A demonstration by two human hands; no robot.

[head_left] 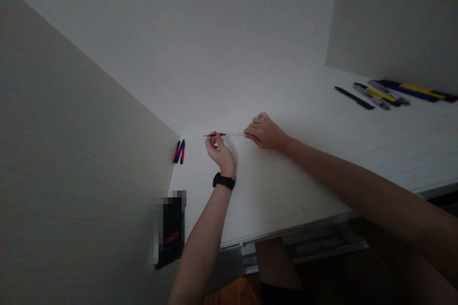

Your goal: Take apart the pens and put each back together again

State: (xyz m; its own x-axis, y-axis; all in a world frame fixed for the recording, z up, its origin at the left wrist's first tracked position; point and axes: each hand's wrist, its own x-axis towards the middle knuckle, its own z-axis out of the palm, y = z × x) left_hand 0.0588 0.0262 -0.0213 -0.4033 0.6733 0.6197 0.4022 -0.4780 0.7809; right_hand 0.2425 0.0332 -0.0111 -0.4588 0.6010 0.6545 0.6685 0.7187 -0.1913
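A thin pen [234, 134] lies level between my two hands, just above the white table. Its left part is dark and ends in a narrow point, while the stretch towards the right looks pale and clear. My left hand [219, 151], with a black watch [223, 180] on the wrist, pinches the dark part between thumb and fingers. At the pale end, the closed fingers of my right hand [265, 132] grip the pen and hide its tip. Whether the two parts are joined or separate, I cannot tell.
Red and blue pens [179, 152] lie left by the wall. A dark, partly blurred pouch [171, 231] stands at the table's left edge. To the right lie a black pen [354, 97], several clear and yellow pens [381, 94], and blue and yellow ones [415, 90]. White panels surround the table [272, 195].
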